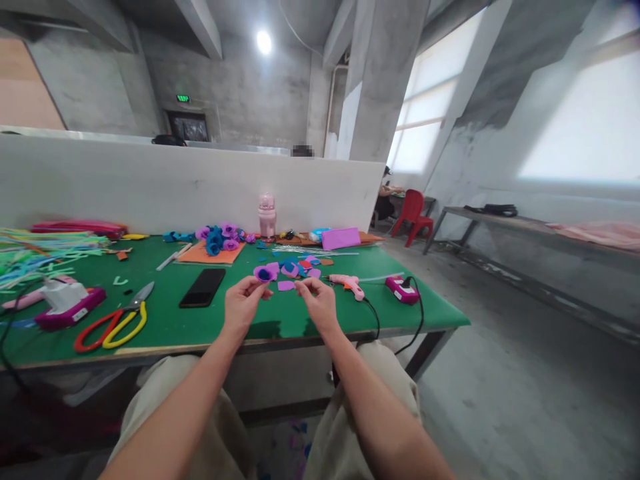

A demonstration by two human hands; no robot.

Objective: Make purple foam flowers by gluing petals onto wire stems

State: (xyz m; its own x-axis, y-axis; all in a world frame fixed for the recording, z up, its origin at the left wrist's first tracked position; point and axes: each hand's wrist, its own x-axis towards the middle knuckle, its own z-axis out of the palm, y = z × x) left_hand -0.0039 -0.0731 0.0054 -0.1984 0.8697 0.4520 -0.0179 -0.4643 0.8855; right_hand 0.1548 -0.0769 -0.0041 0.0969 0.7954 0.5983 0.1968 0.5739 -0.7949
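My left hand [244, 303] is closed in a pinch at the base of a craft flower [265, 274] with purple outer petals and a dark blue centre. To its right, my right hand [318, 303] has thumb and forefinger pinched at the edge of a small purple petal [287, 286]. The two hands are apart, just above the table's front part. Behind them lies a loose pile of purple, blue and red petals [303, 268]. A pink glue gun [347, 284] rests on the table right of my right hand.
On the green table [165, 320] lie a black phone [203, 288], scissors [120, 321], finished flowers [220, 237], a pink bottle [267, 217], coloured strips [45, 253] and purple power strips [403, 291]. A white partition [210, 187] stands behind. A cord hangs over the front edge.
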